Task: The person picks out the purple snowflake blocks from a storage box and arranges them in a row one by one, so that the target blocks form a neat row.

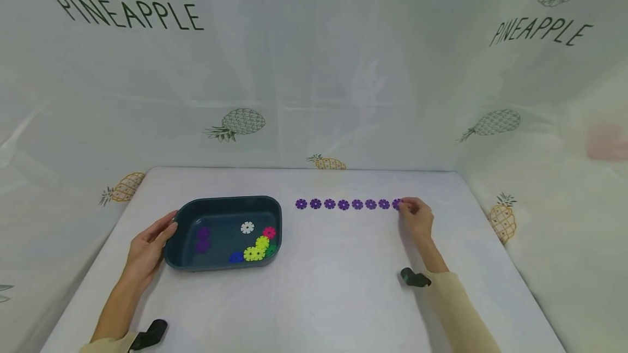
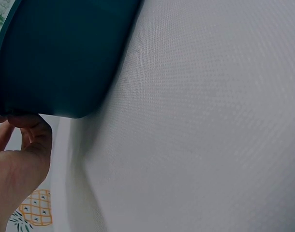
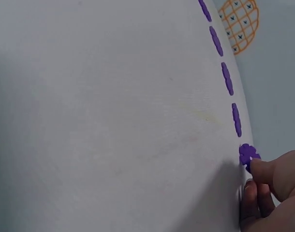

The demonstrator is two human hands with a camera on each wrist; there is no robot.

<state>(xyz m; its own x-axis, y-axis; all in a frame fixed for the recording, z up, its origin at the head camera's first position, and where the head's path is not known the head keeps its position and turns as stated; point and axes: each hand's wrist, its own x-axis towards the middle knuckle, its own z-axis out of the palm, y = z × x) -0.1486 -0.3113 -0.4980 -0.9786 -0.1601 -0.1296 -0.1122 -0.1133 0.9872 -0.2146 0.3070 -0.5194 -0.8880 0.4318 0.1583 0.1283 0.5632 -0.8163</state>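
At the left end of a dark teal tray [image 1: 225, 269], my left hand [image 1: 144, 249] grips the rim, thumb on top and fingers along the outside. The same hand [image 2: 24, 162] shows below the tray's wall [image 2: 55, 63] in the left wrist view. My right hand [image 1: 417, 219] pinches a purple snowflake disc [image 3: 247, 153] between thumb and finger; the disc stands tilted in the right wrist view. It is the right end of a straight row of several purple discs [image 1: 343, 205] lying flat on the white table.
Inside the tray lie two purple discs [image 1: 203, 246], a white disc [image 1: 247, 227], a red disc [image 1: 269, 232], yellow discs [image 1: 254, 254], a blue disc [image 1: 236, 257] and a green piece [image 1: 271, 250]. A pineapple-printed curtain [image 1: 314, 70] hangs behind the table [image 1: 314, 309].
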